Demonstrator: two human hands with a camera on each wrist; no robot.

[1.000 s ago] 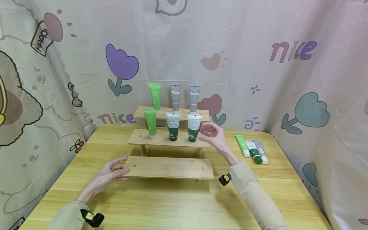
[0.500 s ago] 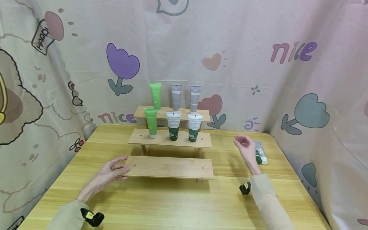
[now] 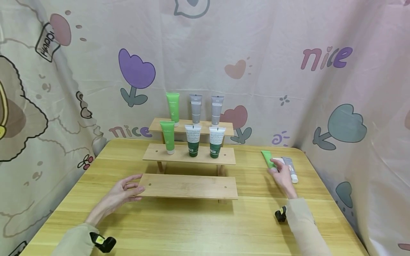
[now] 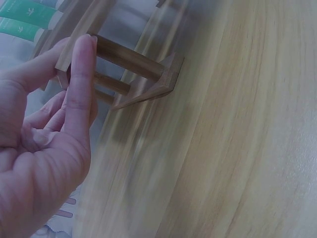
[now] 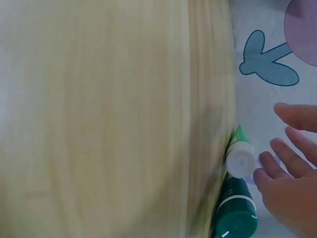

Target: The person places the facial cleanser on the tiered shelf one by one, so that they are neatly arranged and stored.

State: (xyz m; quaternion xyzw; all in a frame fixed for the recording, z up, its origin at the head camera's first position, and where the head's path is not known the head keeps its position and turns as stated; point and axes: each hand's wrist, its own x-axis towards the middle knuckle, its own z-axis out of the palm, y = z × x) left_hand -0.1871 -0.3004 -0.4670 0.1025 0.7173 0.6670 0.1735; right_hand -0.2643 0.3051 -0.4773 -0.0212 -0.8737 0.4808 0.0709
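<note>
Left hand: thumb and fingers grip the 9 o'clock end of the lowest shelf. Six tubes stand upright on the upper shelves, toward 12 o'clock. Right hand: fingers parted, grasping nothing, close to a green tube, a white-and-green tube and a grey tube lying on the table at 3 o'clock; contact cannot be determined.
</note>
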